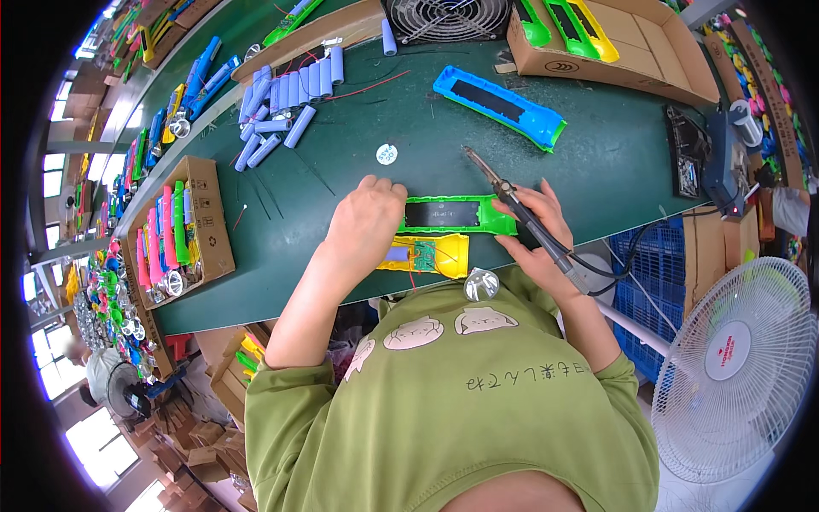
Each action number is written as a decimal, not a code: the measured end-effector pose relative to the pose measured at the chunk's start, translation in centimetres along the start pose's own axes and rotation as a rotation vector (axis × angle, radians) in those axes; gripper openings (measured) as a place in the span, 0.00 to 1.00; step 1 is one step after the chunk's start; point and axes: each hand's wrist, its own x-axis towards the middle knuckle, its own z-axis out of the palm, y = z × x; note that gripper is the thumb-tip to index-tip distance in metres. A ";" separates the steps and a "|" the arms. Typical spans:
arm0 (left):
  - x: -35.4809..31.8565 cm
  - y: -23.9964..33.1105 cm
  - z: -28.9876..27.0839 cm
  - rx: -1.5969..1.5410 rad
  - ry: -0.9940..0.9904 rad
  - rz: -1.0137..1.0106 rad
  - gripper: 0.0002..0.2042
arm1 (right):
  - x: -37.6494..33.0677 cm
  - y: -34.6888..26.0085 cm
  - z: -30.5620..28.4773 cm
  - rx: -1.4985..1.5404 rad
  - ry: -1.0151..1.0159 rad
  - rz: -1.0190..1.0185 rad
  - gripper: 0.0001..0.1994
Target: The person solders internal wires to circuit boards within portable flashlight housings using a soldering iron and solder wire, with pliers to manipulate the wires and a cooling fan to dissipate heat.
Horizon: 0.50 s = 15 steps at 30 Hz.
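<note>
My right hand [539,224] grips a soldering iron [531,220], its tip pointing up and left over the table. A green plastic casing half [497,218] with a dark strip inside lies crosswise before me, its right end by my right fingers. My left hand [365,220] is closed at the casing's left end, fingertips hidden. Nearer me is a yellow casing half [455,253] with a green circuit board [424,254] and a purple battery cell [397,254] in it. A round clear-and-silver lamp head [481,285] sits at its right end, close to my shirt.
Several purple battery cells with wires [294,90] lie at the far left. A blue casing [499,107] and a round white sticker [386,154] lie beyond my hands. A cardboard box of casings [614,64] stands far right, another [213,218] left. A white fan [734,367] stands right.
</note>
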 end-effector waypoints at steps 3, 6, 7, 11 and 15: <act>-0.1 -0.4 0.2 -0.070 0.002 -0.032 0.03 | 0.0 -0.1 0.0 0.016 0.007 0.007 0.27; -0.2 -0.6 -0.1 -0.218 0.082 -0.037 0.01 | 0.0 -0.3 -0.3 0.011 -0.005 -0.019 0.26; -0.2 -0.6 -0.2 -0.216 0.082 -0.039 0.01 | 0.1 -0.4 -0.2 0.017 -0.002 -0.010 0.26; -0.4 -0.5 0.2 -0.151 0.094 -0.021 0.01 | 0.2 -0.2 0.0 0.073 0.000 -0.004 0.25; 0.3 -0.5 0.7 -0.041 0.062 0.039 0.04 | 0.1 -0.1 0.1 0.052 -0.015 0.001 0.25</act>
